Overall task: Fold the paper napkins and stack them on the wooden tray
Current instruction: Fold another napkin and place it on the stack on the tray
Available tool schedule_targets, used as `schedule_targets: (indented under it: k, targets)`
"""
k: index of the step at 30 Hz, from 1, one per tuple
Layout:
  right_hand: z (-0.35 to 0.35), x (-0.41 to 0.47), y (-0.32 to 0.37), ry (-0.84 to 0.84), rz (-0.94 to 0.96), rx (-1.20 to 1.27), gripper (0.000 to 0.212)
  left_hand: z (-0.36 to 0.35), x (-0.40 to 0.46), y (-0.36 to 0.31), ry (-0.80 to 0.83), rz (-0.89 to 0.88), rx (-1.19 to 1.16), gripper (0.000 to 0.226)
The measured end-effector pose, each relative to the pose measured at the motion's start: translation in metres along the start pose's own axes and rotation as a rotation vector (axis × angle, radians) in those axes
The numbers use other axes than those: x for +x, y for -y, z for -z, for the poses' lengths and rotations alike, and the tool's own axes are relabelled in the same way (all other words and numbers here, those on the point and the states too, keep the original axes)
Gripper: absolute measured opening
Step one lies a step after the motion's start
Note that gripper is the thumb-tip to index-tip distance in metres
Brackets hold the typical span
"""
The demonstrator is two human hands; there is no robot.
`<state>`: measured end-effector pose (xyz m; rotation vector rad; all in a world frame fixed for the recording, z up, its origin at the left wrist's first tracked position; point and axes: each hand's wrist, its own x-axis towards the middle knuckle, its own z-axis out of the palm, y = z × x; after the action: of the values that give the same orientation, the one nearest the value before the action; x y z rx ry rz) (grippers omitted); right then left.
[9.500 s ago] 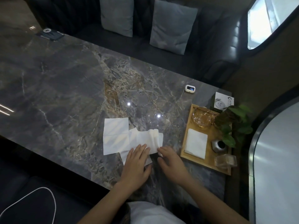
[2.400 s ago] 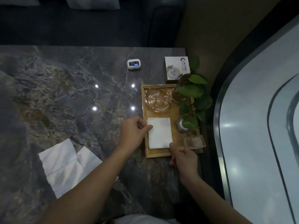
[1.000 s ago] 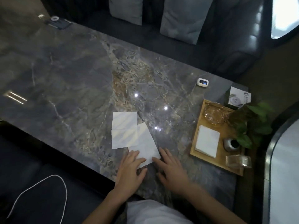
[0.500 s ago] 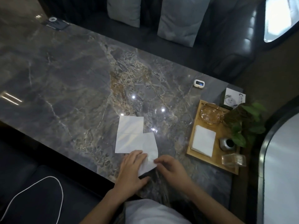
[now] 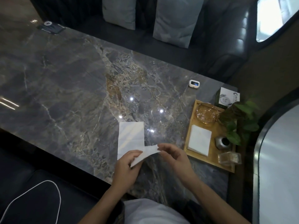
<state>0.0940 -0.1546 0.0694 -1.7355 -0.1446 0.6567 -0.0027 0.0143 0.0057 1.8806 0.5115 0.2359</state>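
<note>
Dark veined marble table (image 5: 68,81) beside cushioned sofa (image 5: 176,20), left hand (image 5: 127,167) and right hand (image 5: 174,157) both pinching one napkin (image 5: 145,153).

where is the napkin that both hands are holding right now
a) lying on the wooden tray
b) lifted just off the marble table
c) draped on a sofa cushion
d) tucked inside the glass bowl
b: the left hand and right hand pinch the napkin at opposite ends, raised above the marble table.

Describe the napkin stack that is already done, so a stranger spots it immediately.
Find the wooden tray at the marble table's right end. The folded napkin stack lies flat on its near-left part, beside a glass bowl. Unlike the other napkins, it is square, compact, and untouched.
</note>
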Motion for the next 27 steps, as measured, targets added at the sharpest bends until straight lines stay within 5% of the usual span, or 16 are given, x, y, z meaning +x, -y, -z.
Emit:
schedule_targets:
  k: [9, 14, 27]
  targets:
    - [0.013, 0.003, -0.017, 0.045, -0.078, -0.159, 0.063, -0.004, 0.009, -0.027, -0.056, 0.38, -0.53, 0.02]
    - [0.015, 0.002, -0.019, 0.093, -0.122, -0.001, 0.063, -0.006, 0.013, -0.032, -0.026, 0.437, -0.574, 0.017]
    - [0.022, 0.001, -0.026, 0.03, 0.073, -0.035, 0.068, -0.01, 0.017, -0.039, 0.06, 0.415, -0.553, 0.029]
